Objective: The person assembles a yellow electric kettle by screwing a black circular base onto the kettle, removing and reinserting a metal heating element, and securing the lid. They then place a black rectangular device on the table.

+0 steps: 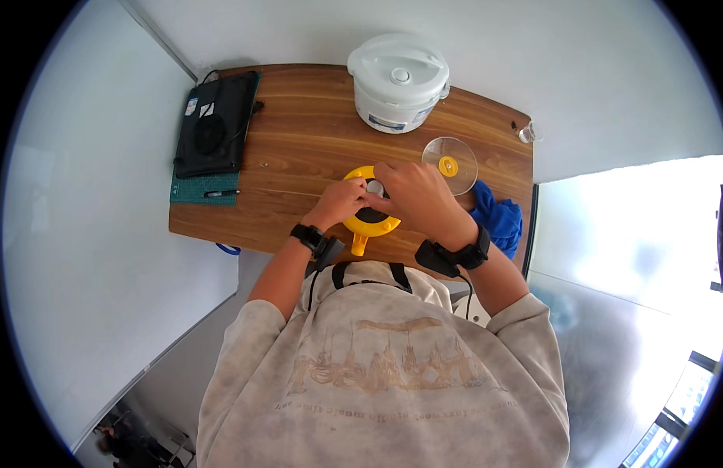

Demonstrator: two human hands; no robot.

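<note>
Near the table's front edge sits a round yellow pan (370, 228) with a dark inside and a short handle pointing toward me. Both of my hands meet above it. My left hand (338, 204) has its fingers curled in at the pan's left side. From the right, my right hand (417, 195) reaches over, its fingers bent and closed. Between the fingertips shows a small whitish, rounded thing (375, 188); its kind is too small to make out. The hands hide much of the pan's inside. Just right of them lies a clear lid (461, 183) with a yellow knob.
A pale rice cooker (400, 82) stands at the back. A crumpled blue cloth (498, 218) lies at the right edge, a small glass (531, 132) in the far right corner. On the left, a black flat appliance (213, 125) rests on a green mat (191, 189) beside a pen (221, 193).
</note>
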